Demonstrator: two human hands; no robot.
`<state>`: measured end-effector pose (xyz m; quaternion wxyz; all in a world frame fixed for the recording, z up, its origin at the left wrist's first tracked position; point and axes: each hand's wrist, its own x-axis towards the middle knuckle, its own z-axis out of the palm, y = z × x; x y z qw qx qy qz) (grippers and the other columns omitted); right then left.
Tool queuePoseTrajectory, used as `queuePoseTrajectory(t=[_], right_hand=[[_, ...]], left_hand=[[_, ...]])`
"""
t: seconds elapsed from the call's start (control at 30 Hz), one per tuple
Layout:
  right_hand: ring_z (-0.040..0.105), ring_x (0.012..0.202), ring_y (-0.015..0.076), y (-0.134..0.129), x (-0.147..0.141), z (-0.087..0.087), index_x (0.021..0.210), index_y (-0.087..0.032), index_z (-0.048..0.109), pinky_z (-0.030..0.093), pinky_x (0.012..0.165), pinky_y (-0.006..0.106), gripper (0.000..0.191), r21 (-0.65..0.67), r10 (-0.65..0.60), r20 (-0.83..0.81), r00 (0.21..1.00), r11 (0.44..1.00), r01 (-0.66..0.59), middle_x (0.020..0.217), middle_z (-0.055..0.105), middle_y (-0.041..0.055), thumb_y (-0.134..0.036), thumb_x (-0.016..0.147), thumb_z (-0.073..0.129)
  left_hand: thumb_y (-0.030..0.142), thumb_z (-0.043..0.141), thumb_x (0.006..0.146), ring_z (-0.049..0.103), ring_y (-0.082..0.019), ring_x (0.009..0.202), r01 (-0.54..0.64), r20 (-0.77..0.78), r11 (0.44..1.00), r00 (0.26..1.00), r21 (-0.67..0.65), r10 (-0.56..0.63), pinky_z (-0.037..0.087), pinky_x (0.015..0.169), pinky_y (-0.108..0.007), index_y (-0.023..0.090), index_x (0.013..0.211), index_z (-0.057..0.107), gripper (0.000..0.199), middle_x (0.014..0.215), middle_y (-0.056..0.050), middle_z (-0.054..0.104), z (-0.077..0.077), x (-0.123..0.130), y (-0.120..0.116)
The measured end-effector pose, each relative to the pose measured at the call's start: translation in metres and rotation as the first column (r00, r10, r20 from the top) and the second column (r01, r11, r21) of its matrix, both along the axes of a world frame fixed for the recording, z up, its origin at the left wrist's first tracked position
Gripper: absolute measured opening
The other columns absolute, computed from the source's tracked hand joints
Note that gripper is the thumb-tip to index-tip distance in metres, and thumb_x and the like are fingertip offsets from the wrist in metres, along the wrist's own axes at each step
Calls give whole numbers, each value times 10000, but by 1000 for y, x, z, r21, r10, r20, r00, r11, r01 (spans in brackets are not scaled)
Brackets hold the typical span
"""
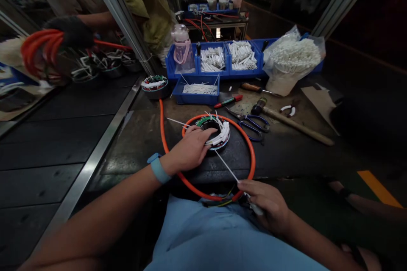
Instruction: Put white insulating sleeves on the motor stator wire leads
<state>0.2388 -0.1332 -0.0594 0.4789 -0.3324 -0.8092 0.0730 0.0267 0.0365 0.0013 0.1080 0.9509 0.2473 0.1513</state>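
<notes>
A round coil ring (224, 135) with white sleeves and green and red wires stands on the dark bench inside a loop of orange cable (252, 156). My left hand (192, 146) grips its near left side, thumb over the rim. From the ring's lower edge a thin white strand (226, 165) runs down to my right hand (265, 203), whose fingers are closed on it near the bench's front edge. Something pale, hard to make out, shows under the right fingers. Loose white ends stick up from the ring's far side.
Behind are a small blue tray (197, 98) of white sticks, blue bins (213, 72) of white tubes and a second ring (155, 92). To the right lie scissors (254, 129), a mallet (299, 125) and a red marker (228, 101). Another person's gloved hand (74, 31) holds orange cable.
</notes>
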Motion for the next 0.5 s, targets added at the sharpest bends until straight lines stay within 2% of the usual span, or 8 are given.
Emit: queuePoseTrajectory(t=[0.1, 0.2, 0.37, 0.5], right_hand=[[602, 1068, 226, 0, -8, 4, 1057, -155, 456, 562, 811, 389, 209, 49, 17, 0, 1000, 999, -17, 1014, 675, 174, -99, 863, 402], [594, 1082, 228, 1, -17, 3, 1044, -150, 469, 560, 818, 389, 220, 64, -9, 15, 1000, 998, 8, 1025, 673, 171, -76, 845, 415], [592, 1085, 219, -1, -27, -4, 1019, -156, 492, 563, 814, 379, 185, 46, -76, 24, 997, 996, 75, 1040, 671, 156, -101, 856, 423], [598, 1075, 214, -3, -36, -1, 975, -158, 500, 567, 811, 377, 148, 70, -97, 22, 995, 993, 95, 1014, 682, 143, -99, 861, 427]], left_hand=[[193, 481, 837, 484, -259, 1132, 46, -23, 998, 999, 32, -45, 316, 1010, -480, 155, 1310, 362, 489, 1221, -129, 537, 4, -4, 5], [206, 501, 840, 494, -256, 1136, 41, -60, 997, 998, 66, -37, 259, 1046, -488, 144, 1298, 382, 478, 1236, -123, 546, 5, -7, 8], [213, 505, 844, 532, -250, 1026, 24, -65, 996, 998, 84, -18, 322, 988, -455, 119, 1273, 402, 450, 1194, -122, 572, 1, -6, 8], [203, 504, 842, 542, -239, 984, 31, -62, 995, 998, 91, -25, 328, 974, -446, 119, 1288, 380, 471, 1166, -125, 579, 1, -5, 7]])
